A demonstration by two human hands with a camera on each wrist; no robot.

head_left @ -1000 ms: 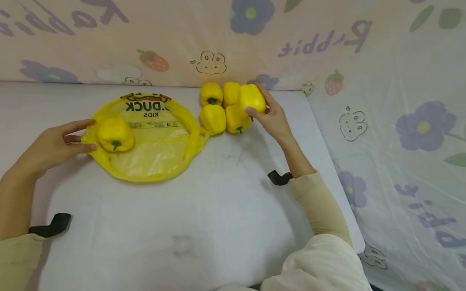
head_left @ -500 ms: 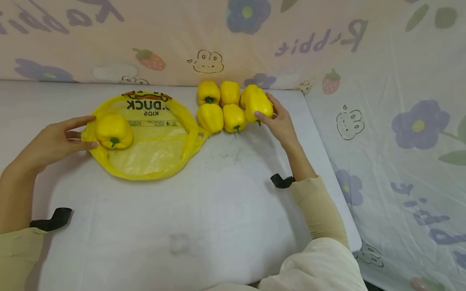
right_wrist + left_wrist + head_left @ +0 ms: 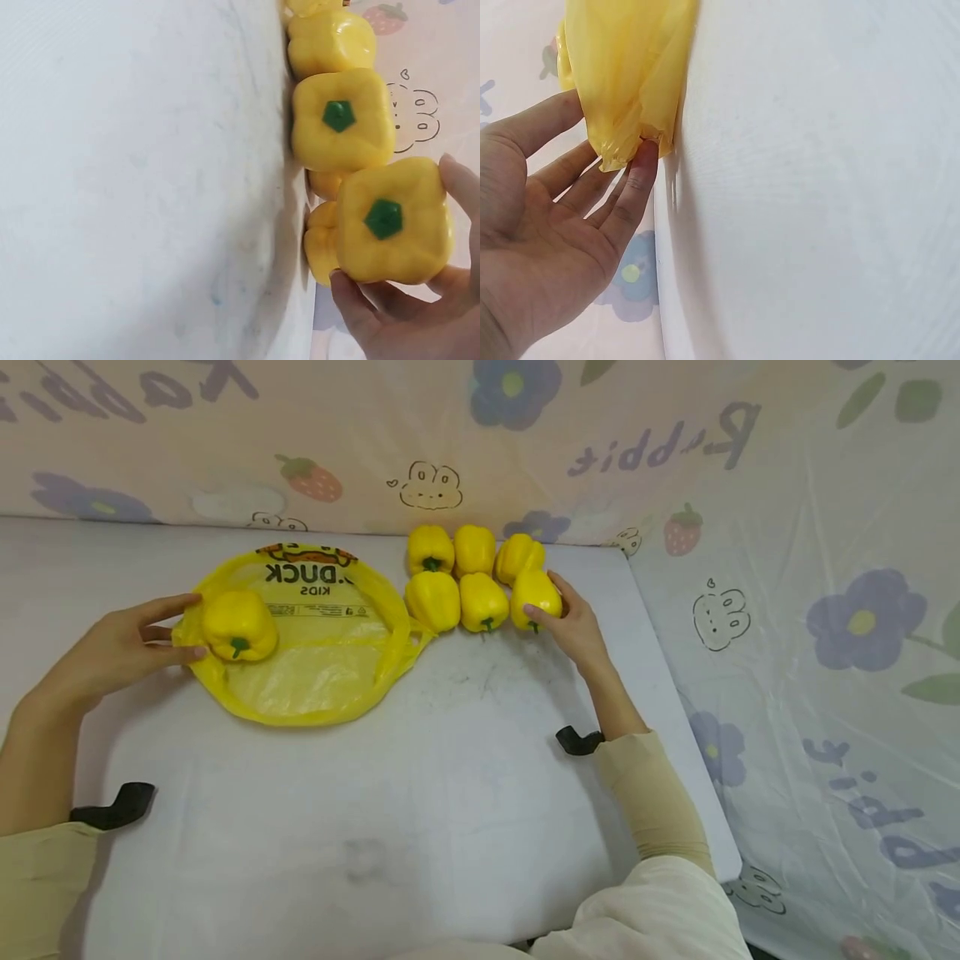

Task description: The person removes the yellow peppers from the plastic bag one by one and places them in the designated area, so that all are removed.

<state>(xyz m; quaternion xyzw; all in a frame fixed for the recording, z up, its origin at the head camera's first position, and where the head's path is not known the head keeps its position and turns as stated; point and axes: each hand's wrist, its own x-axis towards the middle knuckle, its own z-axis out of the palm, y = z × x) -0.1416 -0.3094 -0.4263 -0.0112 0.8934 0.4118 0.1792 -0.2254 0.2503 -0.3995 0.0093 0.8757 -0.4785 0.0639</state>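
At the left, a yellow plastic bag (image 3: 322, 685) lies with its round mouth spread, dark printing inside. One yellow bell pepper (image 3: 240, 625) with a green stem sits at its left end. My left hand (image 3: 123, 647) holds that end between thumb and fingers; the left wrist view shows fingertips on the bunched plastic (image 3: 634, 82). My right hand (image 3: 573, 622) grips another bell pepper (image 3: 394, 225), thumb on one side and fingers on the other. This pepper is at the right end of the front row, in front of a back-row bell pepper (image 3: 519, 557).
Several more bell peppers (image 3: 432, 602) stand in two rows right of the bag, near the white table's (image 3: 360, 793) back edge. A printed cloth (image 3: 360, 427) hangs behind and at the right. Black curved pieces (image 3: 120, 806) show at both wrists.
My right hand has carried its bell pepper right and lowered it toward the front row's end. Behind it, another pepper now shows fully. My left hand stays at the bag.
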